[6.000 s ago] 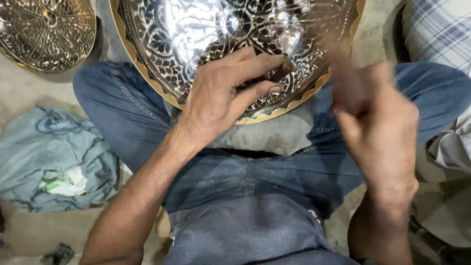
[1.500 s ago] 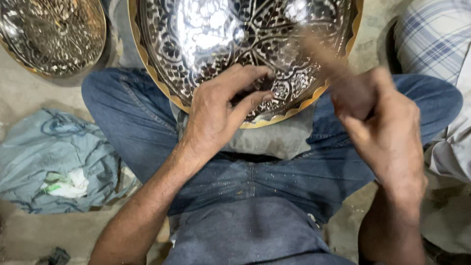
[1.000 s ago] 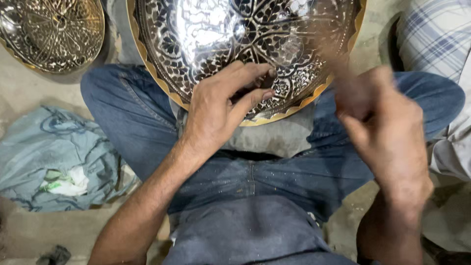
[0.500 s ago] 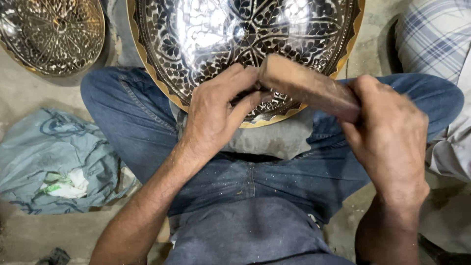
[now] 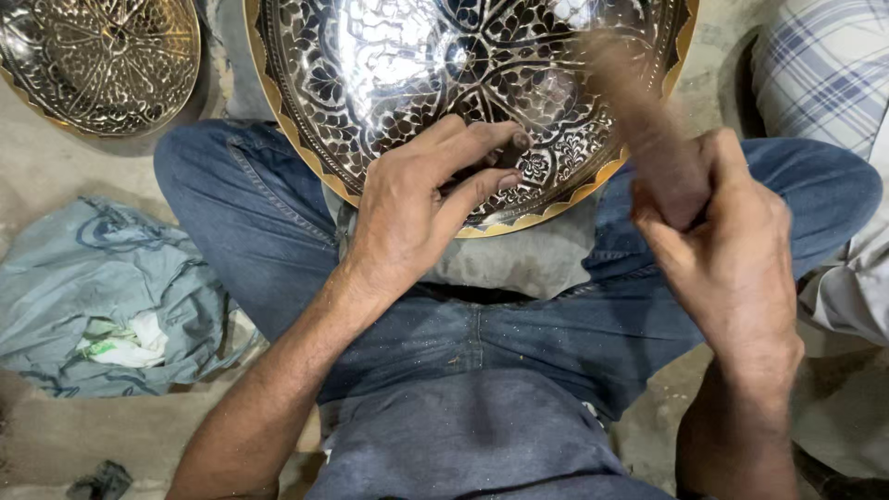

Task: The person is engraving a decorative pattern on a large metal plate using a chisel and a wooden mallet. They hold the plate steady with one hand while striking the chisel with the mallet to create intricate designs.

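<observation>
Engraved metal tray (image 5: 407, 83), round with a gold scalloped rim, propped on the lap over blue jeans (image 5: 519, 343) and a grey cloth pad (image 5: 519, 264) under its near edge. Left hand (image 5: 417, 204) laid on the lower part of the tray, fingers (image 5: 477, 148) pressed together and pinching a small dark tool against the patterned surface; tool mostly hidden under the fingertips, so its shape not clear. Right hand (image 5: 732, 250) to the right of the tray, fingers wrapped tightly round a wooden mallet (image 5: 648, 130), handle in the fist, head raised up over the tray's right side and blurred.

Compared with half a second ago: mallet then lying low and nearly level, its head just beside the left fingertips; now swung up and away, standing steeply, well apart from the left hand. Right fist shifted a little upward with it. Left hand in the same spot as before, same pinch, same place on the tray. Tray itself unmoved since the earlier frames.

Second engraved metal dish (image 5: 102, 56) at upper left on the concrete floor (image 5: 56, 176). Crumpled blue-grey cloth (image 5: 102, 296) on the floor left of the knee, with a bit of white and green wrapping tucked in it. Plaid fabric (image 5: 815, 65) at upper right.
</observation>
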Available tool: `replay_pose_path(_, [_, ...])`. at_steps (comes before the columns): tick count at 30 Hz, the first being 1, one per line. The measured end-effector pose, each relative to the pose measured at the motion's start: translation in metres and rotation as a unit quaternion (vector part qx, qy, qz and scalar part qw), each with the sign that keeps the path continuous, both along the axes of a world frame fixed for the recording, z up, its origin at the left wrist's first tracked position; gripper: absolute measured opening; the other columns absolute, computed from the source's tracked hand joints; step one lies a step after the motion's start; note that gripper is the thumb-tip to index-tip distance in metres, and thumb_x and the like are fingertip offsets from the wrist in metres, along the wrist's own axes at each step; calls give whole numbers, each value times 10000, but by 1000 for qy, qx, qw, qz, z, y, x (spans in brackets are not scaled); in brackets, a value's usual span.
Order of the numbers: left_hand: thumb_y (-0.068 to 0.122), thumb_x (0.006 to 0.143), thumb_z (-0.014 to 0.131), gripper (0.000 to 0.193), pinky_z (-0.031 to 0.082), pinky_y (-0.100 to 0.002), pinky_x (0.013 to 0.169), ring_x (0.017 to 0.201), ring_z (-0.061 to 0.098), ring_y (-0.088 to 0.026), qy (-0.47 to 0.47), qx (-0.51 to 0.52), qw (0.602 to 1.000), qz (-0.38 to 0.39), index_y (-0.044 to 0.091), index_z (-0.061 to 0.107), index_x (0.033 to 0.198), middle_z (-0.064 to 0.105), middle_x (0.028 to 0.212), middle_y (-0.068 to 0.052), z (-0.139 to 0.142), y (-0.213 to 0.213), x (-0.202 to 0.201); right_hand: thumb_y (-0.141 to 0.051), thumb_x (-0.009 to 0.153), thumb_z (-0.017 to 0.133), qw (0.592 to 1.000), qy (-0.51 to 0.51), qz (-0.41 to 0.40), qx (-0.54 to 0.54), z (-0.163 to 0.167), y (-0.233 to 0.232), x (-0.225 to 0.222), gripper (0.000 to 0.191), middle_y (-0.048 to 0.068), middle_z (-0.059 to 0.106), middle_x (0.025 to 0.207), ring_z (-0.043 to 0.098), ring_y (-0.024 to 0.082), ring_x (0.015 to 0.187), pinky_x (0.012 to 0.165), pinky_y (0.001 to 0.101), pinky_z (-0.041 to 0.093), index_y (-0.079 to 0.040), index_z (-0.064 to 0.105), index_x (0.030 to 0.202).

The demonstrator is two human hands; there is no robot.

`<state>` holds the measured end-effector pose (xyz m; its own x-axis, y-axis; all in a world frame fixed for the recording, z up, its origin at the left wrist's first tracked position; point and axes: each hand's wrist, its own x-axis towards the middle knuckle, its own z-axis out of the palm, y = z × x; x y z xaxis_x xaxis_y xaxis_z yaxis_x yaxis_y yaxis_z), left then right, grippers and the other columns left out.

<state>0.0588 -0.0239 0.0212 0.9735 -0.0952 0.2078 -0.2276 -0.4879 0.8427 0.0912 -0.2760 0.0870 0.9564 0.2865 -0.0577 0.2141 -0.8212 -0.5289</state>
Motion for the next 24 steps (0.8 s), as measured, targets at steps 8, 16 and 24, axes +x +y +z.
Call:
replay_pose_path(8, [201, 1024, 728, 315, 586, -301, 793, 913, 716, -155, -16, -19, 1000, -6, 90, 674, 1313, 697, 1037, -42, 0, 1, -1, -51, 804, 823, 984, -84, 84, -131, 5, -1, -2, 358, 190, 697, 857, 698, 357, 757, 668, 470, 542, 13, 563, 1041])
replay_pose_path(16, [184, 961, 796, 335, 567, -310, 731, 834, 707, -157, 11, -3, 1000, 28, 112, 718, 1279, 719, 957, -57, -1, -2, 0, 10, 871, 787, 989, -109, 29, -94, 9, 2, 1, 299, 221, 699, 908, 721, 349, 785, 675, 444, 552, 35, 571, 1076])
replay_pose_path(24, [176, 989, 770, 320, 645, -281, 877, 999, 751, -163, -40, -6, 999, 24, 62, 681, 1274, 745, 1092, -67, -15, -2, 2, -161, 957, 764, 955, -26, 76, -284, 9, -2, 11, 276, 199, 697, 810, 697, 323, 651, 611, 434, 558, -6, 577, 1089])
